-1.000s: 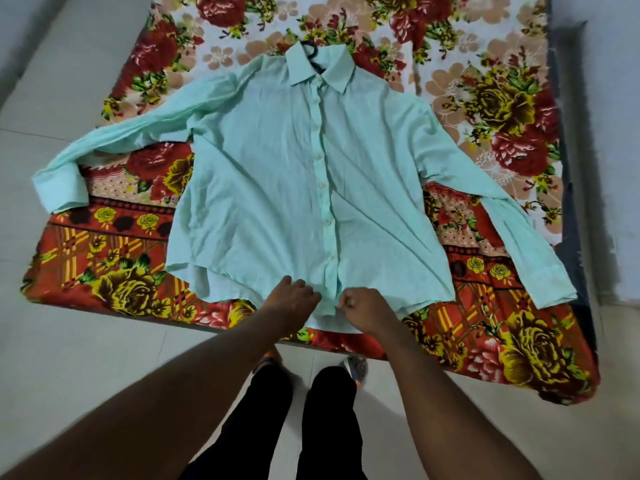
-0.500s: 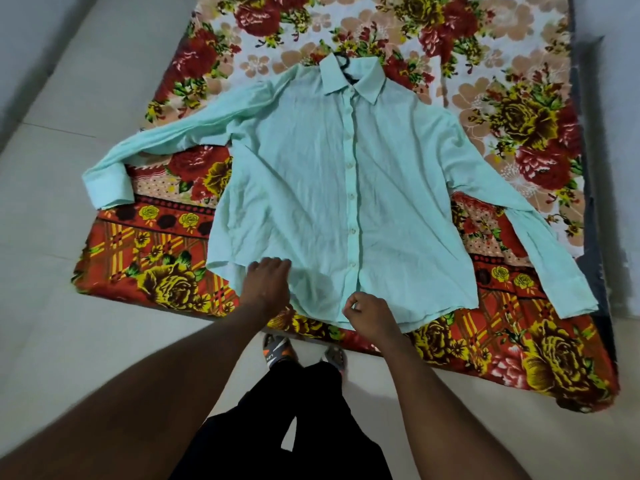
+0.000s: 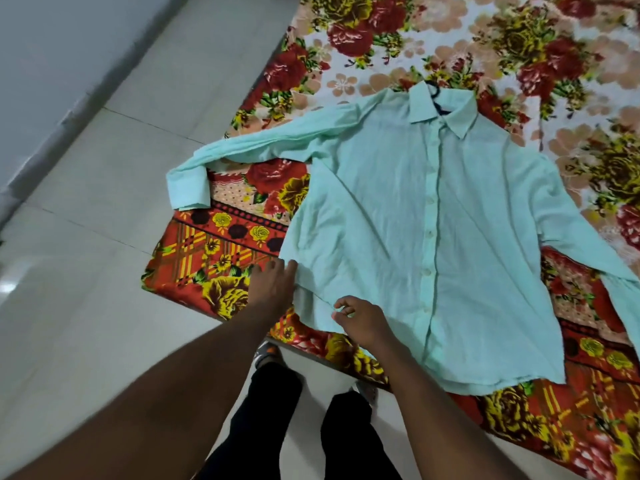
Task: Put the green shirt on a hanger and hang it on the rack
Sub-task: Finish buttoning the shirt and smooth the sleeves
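The pale green shirt (image 3: 408, 237) lies flat and buttoned, front up, on a floral mattress, sleeves spread to both sides. A dark hanger hook (image 3: 437, 98) pokes out of the collar; the remainder of the hanger is hidden inside the shirt. My left hand (image 3: 272, 289) lies flat with fingers extended at the shirt's lower left corner, touching the hem edge. My right hand (image 3: 360, 318) rests on the hem a little to the right, fingers loosely curled and apart, gripping nothing visible. No rack is in view.
The floral mattress (image 3: 221, 251) lies on a pale tiled floor (image 3: 86, 271). A grey wall (image 3: 52, 64) runs along the left. My legs in black trousers and my feet stand at the mattress's near edge.
Both hands have slid left along the shirt's hem toward its lower left corner. The right hand's fingers have loosened. The camera has swung left, so the shirt sits further right.
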